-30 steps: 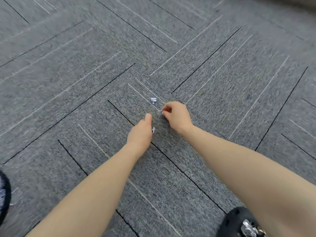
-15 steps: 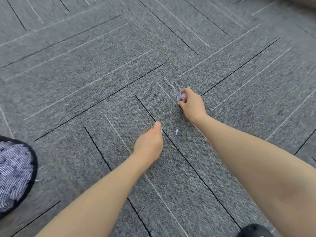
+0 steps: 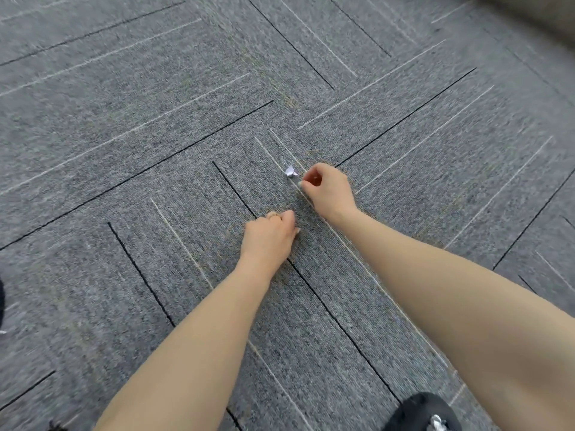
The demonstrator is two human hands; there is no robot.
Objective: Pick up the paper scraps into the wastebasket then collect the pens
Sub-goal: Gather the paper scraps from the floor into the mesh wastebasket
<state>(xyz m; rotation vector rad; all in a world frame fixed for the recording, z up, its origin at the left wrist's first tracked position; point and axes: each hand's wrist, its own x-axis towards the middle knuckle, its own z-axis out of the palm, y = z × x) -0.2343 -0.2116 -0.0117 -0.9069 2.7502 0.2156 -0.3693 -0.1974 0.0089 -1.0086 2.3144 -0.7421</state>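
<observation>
A small white paper scrap (image 3: 291,171) lies on the grey carpet. My right hand (image 3: 328,189) rests just right of it, thumb and forefinger pinched together a finger's width from the scrap, with nothing showing between them. My left hand (image 3: 270,239) is a closed fist lower down, fingertips pressed to the carpet where a tiny scrap lay a moment ago; whatever it holds is hidden inside the fingers. No pens are in view. Only a dark sliver of the mesh wastebasket (image 3: 2,298) shows at the left edge.
Grey carpet tiles with black and white stripes (image 3: 155,119) fill the view. A black shoe (image 3: 418,412) sits at the bottom right. A beige furniture edge (image 3: 541,14) crosses the top right corner.
My left hand has moved forward and right onto the spot of the tiny scrap. My right hand has drawn back slightly from the white scrap. The wastebasket has slid almost out of view.
</observation>
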